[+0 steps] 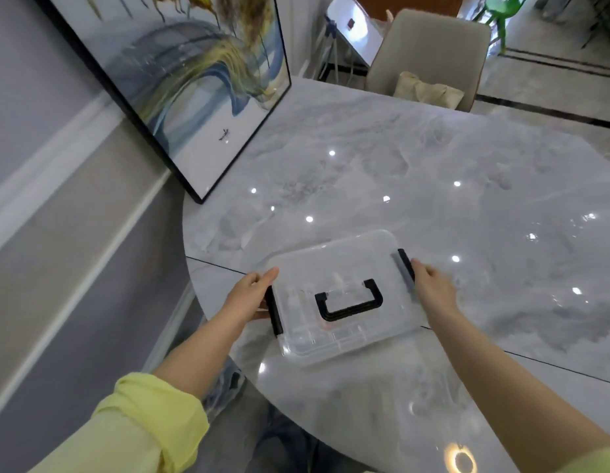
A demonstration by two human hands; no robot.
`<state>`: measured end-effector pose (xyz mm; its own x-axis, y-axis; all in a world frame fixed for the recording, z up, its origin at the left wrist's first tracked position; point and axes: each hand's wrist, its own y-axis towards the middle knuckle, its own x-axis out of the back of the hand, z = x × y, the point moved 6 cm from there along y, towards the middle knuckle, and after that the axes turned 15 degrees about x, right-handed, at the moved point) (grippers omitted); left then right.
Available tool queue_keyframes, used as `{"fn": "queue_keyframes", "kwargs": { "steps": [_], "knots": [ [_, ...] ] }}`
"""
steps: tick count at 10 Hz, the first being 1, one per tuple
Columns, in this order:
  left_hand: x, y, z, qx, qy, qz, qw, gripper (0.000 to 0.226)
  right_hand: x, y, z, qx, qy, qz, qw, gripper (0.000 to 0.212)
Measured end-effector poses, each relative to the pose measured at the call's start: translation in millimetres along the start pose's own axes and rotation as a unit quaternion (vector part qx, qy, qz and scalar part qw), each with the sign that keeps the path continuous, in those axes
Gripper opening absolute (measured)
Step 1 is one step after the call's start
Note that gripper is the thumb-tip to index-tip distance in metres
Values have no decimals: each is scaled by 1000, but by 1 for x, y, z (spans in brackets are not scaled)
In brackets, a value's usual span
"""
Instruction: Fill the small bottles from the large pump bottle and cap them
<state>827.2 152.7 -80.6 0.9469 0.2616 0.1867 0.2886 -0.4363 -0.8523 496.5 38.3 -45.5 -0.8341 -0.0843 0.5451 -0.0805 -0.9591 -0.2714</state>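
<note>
Head view: a clear plastic box (341, 295) w/ a lid is sitting on the shiny grey marble worktop (433, 186), near the front edge. The box is turned a bit, so its right end is lying farther away than its left end. A black carry handle (349, 302) is lying flat on top of the lid. A black clip (275, 314) is sitting on the left end and another black clip (406, 266) on the right end.

The left hand (252, 295) is touching the left end of the box, right by the clip, w/ fingers curled around that side and the thumb resting near the lid's corner. The right hand (433, 288) is pressing on the right end, fingers bent at the clip. Both hands are closing on the box ends.

Some pale shapes are showing through the lid, but they are too blurry to tell what they are. No bottle can be made out for sure.

A big framed picture (194, 80) is leaning on the wall at the back left, its bottom corner resting on the worktop. A beige chair (429, 52) is standing at the far side. A yellow sleeve (143, 428) is covering the left arm.
</note>
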Motion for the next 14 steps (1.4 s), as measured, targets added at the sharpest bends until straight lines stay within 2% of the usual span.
{"fn": "queue_keyframes", "kwargs": {
  "steps": [1,2,4,6,7,8,9,10,11,12,13,14],
  "knots": [
    [16,-3,14,14,-44,-14,999,52,-22,24,34,67,-11,8,998,36],
    [25,-10,25,33,-99,-16,994,45,-58,45,71,141,-1,63,988,30],
    [35,-6,41,29,-133,-44,990,58,-113,73,122,232,-82,135,960,34],
    [32,1,41,37,-161,-42,985,71,-135,90,140,287,-123,146,939,35],
    [26,-1,35,53,-179,-32,982,47,-140,96,142,301,-140,141,933,35],
    [25,0,28,41,-175,-27,983,55,-146,101,142,320,-179,135,920,38],
    [30,10,31,34,-148,-42,988,76,-147,108,138,334,-194,140,912,39],
    [32,8,27,34,-141,-39,989,62,-139,102,136,350,-116,145,918,39],
    [33,1,27,33,-157,-58,985,41,-127,85,128,337,-30,105,935,42],
    [49,-15,13,-55,-97,-213,971,32,-117,61,112,310,25,59,948,47],
    [59,-36,-8,-181,-87,-291,935,20,-108,40,86,247,77,-8,966,48],
    [51,-52,-29,-273,-25,-276,921,14,-93,19,58,167,134,-95,972,40]
  ]
}}
